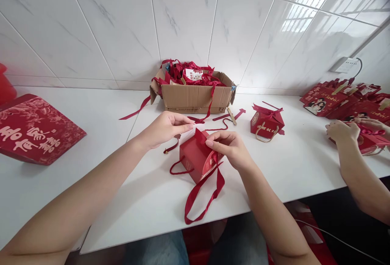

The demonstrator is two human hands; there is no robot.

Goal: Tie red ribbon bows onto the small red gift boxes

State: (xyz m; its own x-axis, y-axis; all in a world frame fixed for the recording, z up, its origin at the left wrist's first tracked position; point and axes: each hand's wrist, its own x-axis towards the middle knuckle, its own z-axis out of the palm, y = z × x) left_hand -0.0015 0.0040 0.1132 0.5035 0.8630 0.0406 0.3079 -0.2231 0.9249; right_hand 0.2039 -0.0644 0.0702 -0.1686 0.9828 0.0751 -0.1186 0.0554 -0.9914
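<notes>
A small red gift box sits on the white table in front of me, tilted, with a cord handle at its left. A long red ribbon runs from its top and loops down over the table's front edge. My right hand pinches the ribbon at the box's top. My left hand is closed on the other ribbon end just left of the box top.
A cardboard carton full of red ribbons and tags stands against the tiled wall. A finished red box sits right of it. Large red bags lie far left. Another person's hands work on a red box at the right, beside stacked flat boxes.
</notes>
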